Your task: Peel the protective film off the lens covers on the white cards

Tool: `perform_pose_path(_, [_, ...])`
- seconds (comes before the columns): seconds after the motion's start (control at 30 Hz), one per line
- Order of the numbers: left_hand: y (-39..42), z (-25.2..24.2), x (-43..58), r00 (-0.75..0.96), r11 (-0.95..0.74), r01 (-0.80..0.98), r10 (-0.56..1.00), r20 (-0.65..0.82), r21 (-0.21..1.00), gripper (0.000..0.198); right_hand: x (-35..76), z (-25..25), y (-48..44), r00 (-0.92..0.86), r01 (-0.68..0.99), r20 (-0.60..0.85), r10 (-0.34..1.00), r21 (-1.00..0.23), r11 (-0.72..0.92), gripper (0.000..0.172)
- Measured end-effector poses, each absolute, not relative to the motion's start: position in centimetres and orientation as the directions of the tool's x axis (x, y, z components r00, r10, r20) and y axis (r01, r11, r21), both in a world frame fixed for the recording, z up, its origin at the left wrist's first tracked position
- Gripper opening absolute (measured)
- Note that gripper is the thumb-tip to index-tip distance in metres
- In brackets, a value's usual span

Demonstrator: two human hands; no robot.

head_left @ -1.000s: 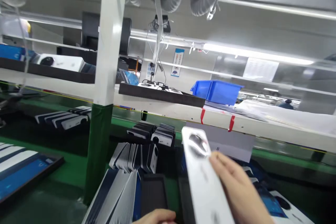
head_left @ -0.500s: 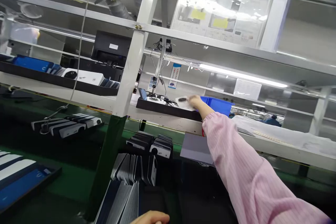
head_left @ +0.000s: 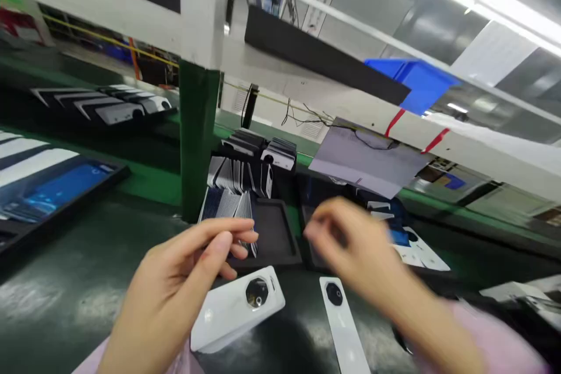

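1. Head camera: my left hand is loosely cupped, fingers bent and holding nothing I can see.
2. My right hand is blurred, thumb and forefinger curled into a ring; I cannot tell whether anything is pinched there.
3. Beside my left hand, a smooth white panel with rounded corners and a glossy black disc lies on the dark, softly shining counter.
4. Below my right hand, a narrow white strip with its own dark disc lies on the counter too.
5. Farther back, thin ridged sleeves stand packed beside a matte black, shallow tray.
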State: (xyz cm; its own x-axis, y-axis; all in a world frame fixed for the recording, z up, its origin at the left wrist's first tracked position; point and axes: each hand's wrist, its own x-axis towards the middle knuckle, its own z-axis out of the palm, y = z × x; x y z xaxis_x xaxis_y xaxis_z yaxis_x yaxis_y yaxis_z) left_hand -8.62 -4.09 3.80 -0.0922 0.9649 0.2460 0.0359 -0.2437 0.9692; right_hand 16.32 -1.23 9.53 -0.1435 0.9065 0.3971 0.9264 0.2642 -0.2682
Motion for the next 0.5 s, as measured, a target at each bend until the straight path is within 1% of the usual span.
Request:
perform_pose_path(0.03, [-3.9, 3.8, -8.8, -0.092, -0.250, 0.050, 0.963, 0.254, 0.967, 0.022, 16.0, 5.0, -3.3, -0.148, 0.926, 0.238, 0.960, -0.308, 0.219, 0.020])
perform_pose_path(0.07, [-3.7, 3.7, -8.8, -0.100, -0.252, 0.057, 0.961, 0.256, 0.966, 0.022, 15.6, 0.8, -5.0, -0.109, 0.931, 0.125, 0.986, -0.335, 0.145, 0.029])
perform_pose_path(0.13, [-3.3, 3.9, -8.4, -0.118, -0.258, 0.062, 0.957, 0.264, 0.964, 0.024, 14.7, -6.2, -6.7, 0.008, 0.932, -0.009, 1.000, -0.361, -0.010, 0.036])
perform_pose_path(0.2, [-3.1, 4.1, -7.6, -0.120, -0.275, 0.072, 0.952, 0.282, 0.959, 0.025, 14.0, -10.5, -6.6, 0.118, 0.914, -0.074, 0.990, -0.381, -0.138, 0.043])
perform_pose_path(0.23, [-3.2, 4.2, -7.2, -0.114, -0.281, 0.083, 0.950, 0.289, 0.956, 0.025, 13.8, -11.8, -6.2, 0.157, 0.899, -0.106, 0.982, -0.396, -0.186, 0.043])
perform_pose_path(0.3, [-3.4, 4.3, -6.4, -0.089, -0.289, 0.110, 0.950, 0.299, 0.951, 0.024, 14.1, -12.9, -5.2, 0.194, 0.859, -0.155, 0.969, -0.449, -0.244, 0.037])
perform_pose_path(0.4, [-4.1, 4.2, -5.7, -0.040, -0.284, 0.159, 0.955, 0.294, 0.946, 0.021, 15.7, -13.2, -4.4, 0.186, 0.784, -0.188, 0.964, -0.564, -0.261, 0.024])
perform_pose_path(0.5, [-4.3, 4.0, -5.3, 0.012, -0.285, 0.231, 0.957, 0.290, 0.930, 0.021, 17.7, -13.1, -4.4, 0.194, 0.712, -0.165, 0.967, -0.654, -0.254, 0.020])
